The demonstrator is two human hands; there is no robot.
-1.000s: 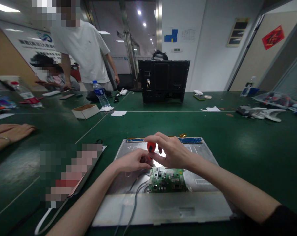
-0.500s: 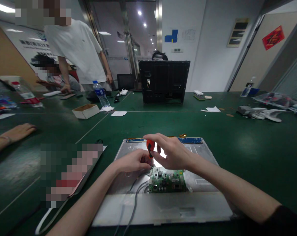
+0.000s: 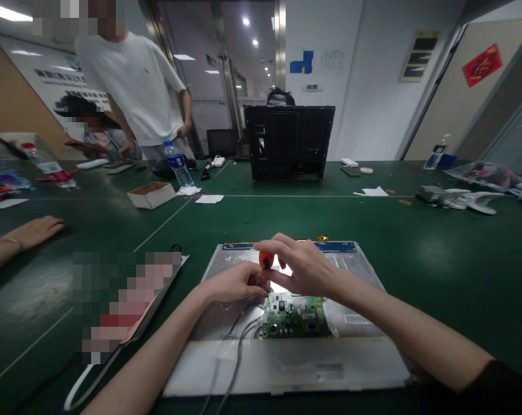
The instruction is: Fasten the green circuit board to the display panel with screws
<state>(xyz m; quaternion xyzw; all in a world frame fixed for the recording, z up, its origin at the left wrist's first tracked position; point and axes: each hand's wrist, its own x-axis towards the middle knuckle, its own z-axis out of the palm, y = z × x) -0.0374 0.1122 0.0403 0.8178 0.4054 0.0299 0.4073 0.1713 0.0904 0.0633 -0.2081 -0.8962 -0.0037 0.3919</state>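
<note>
My right hand (image 3: 301,265) grips a screwdriver (image 3: 266,259) by its red and black handle, held upright with the thumb and fingers around it. Its tip points down at the upper left corner of a green circuit board (image 3: 295,317). Close beside the shaft, my left hand (image 3: 239,283) has its fingers pinched together near that corner; what they hold, if anything, is hidden. The board sits on the metal back of a flat display panel (image 3: 356,363), with a blue strip board (image 3: 338,247) along the far edge. Grey cables (image 3: 239,351) run from the board toward me.
A tablet-like object (image 3: 135,323), partly blurred, lies left with a white cable. Another person's hand (image 3: 40,229) rests at far left. Farther back are a small box (image 3: 151,195), a water bottle (image 3: 178,164) and an upright black monitor housing (image 3: 290,144). Grey-white parts (image 3: 457,199) lie right.
The screwdriver handle has turned slightly in my right hand, while my left hand keeps its place. The standing person has drawn a hand back from the table.
</note>
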